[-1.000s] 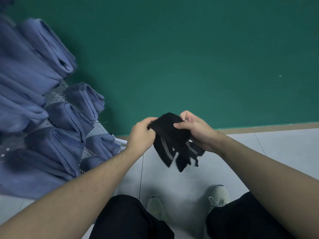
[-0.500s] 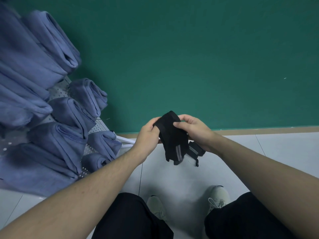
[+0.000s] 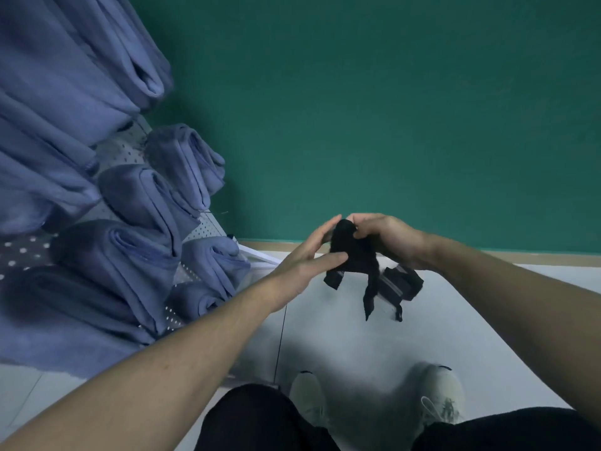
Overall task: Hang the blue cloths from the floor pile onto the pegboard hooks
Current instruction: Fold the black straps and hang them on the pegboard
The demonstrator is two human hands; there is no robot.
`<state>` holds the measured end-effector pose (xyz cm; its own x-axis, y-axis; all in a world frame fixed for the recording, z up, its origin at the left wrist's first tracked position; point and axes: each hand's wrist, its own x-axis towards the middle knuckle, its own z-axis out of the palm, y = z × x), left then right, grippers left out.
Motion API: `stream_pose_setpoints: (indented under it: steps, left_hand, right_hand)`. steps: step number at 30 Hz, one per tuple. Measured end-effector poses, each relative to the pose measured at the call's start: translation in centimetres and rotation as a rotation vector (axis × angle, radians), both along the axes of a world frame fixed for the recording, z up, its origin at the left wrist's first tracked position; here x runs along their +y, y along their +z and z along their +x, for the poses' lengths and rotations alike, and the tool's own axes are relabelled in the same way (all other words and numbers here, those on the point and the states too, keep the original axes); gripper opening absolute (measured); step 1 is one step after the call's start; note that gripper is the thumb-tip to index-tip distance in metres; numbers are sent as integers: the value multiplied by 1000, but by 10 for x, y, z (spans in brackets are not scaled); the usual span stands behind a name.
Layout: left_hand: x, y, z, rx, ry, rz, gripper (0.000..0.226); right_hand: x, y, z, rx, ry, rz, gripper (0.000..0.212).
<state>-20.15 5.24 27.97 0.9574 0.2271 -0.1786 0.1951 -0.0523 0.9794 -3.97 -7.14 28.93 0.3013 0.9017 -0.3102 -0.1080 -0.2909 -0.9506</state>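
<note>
Hands busy with a black strap, not a blue cloth

We grip a black strap in our right hand, while our left hand has flattened against it, fingers now straight. Blue cloths hang on the pegboard at left; no floor pile shows, so hanging looks paused.
</note>
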Motion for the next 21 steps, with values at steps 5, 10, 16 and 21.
stream_pose_setpoints:
  steps: [5,10,16,21]
  left_hand:
    - [39,-13,18,16,176,-4,23]
    - [66,-34,27,59,269,-59,13]
    - [87,-53,25,-1,496,-273,12]
    - [107,-61,20,-62,674,-352,17]
  right_hand:
    - [39,-18,18,63,157,-14,17]
    - [78,-35,28,22,187,-21,18]
    - [106,-61,34,-55,184,115,27]
    - [123,-76,33,103,313,137,48]
